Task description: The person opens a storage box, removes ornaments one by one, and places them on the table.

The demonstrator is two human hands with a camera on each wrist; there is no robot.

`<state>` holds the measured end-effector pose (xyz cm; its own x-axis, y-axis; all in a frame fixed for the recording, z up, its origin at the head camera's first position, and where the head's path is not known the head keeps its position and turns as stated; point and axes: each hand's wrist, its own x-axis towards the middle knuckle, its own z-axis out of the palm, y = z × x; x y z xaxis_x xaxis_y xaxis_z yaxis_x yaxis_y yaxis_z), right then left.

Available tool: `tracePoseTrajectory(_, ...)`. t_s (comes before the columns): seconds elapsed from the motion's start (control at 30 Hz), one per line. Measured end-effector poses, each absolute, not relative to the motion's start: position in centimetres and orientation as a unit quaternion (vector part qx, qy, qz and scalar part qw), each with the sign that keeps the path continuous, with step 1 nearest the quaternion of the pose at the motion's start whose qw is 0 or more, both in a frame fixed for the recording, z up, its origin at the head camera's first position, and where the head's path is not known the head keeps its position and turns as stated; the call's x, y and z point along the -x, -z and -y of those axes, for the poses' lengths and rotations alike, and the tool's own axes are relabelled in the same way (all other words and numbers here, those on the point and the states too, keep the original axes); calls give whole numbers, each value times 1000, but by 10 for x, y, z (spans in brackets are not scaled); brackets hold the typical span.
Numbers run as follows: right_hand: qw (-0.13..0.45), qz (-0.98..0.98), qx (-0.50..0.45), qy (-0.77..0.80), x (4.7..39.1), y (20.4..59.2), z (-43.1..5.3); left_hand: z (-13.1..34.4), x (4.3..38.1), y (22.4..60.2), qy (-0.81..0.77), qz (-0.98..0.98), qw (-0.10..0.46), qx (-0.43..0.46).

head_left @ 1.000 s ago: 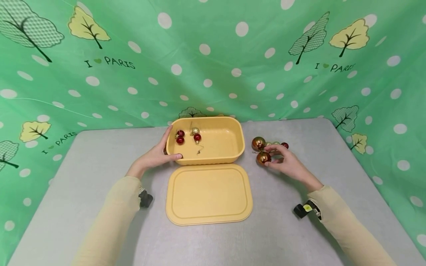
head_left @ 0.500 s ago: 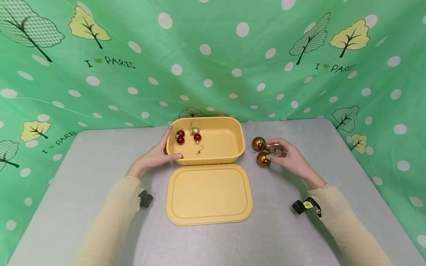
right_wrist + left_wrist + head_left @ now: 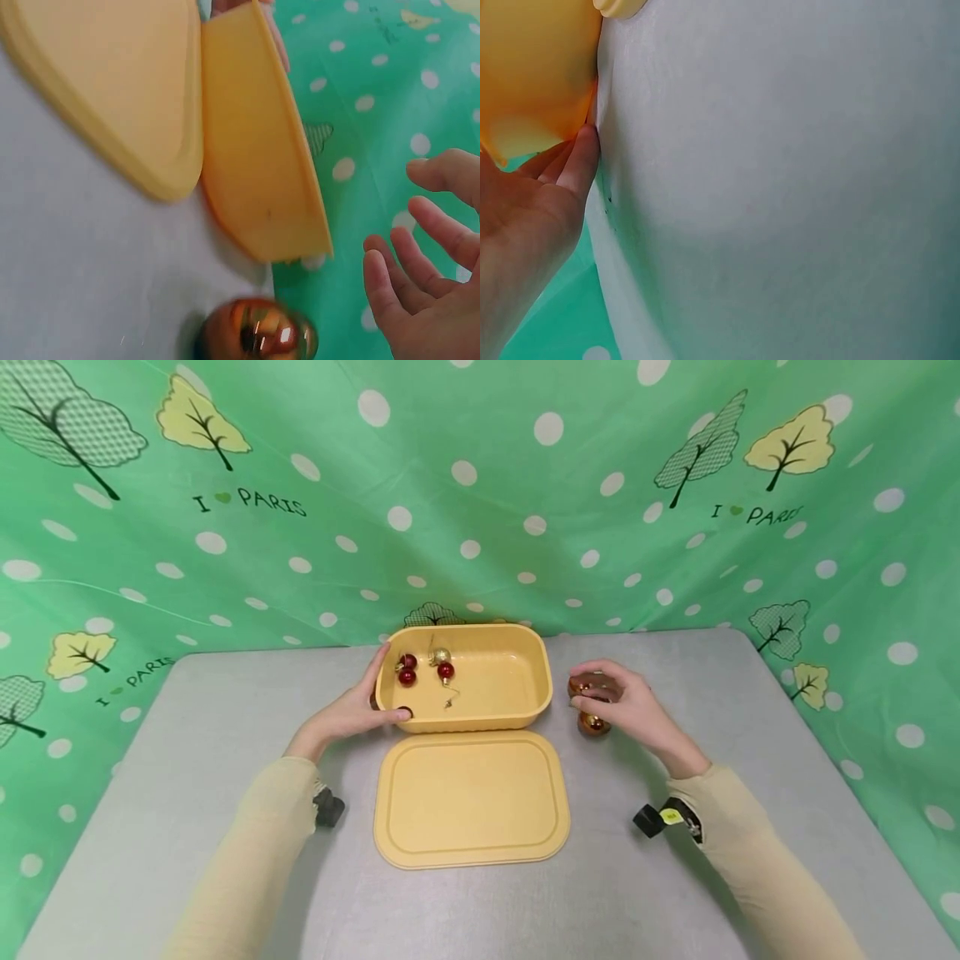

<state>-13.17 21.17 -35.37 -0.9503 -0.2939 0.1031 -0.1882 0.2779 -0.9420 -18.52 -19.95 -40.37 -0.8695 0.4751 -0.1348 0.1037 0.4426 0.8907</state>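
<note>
My left hand [image 3: 347, 710] grips the left end of a yellow plastic box [image 3: 487, 723], thumb over the near rim and fingers along the outside. In the left wrist view those fingers [image 3: 577, 161] lie straight against the box wall. Inside the box are dark red Christmas baubles [image 3: 407, 677], a gold glitter bauble [image 3: 441, 656] and a red bauble [image 3: 446, 671]. My right hand [image 3: 633, 706] hovers over two copper baubles [image 3: 594, 724], partly covering the far one. The right wrist view shows its fingers [image 3: 442, 232] spread and loosely bent, with nothing visible between them.
A flat yellow lid [image 3: 472, 802] lies on the grey table [image 3: 337, 893], just in front of the box. Behind the table hangs a green dotted cloth [image 3: 480, 510]. Smaller baubles right of the copper pair are hidden by my right hand.
My right hand shifts back and right, then left over the far copper bauble. The small baubles seen beside the copper ones are now out of sight. My left hand stays on the box.
</note>
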Motion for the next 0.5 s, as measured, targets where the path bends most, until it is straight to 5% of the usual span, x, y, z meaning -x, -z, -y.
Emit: tracePoseTrajectory(0.5,124,-748,259,598,155,355,-130,201,185,402,-502,-823,193,-182)
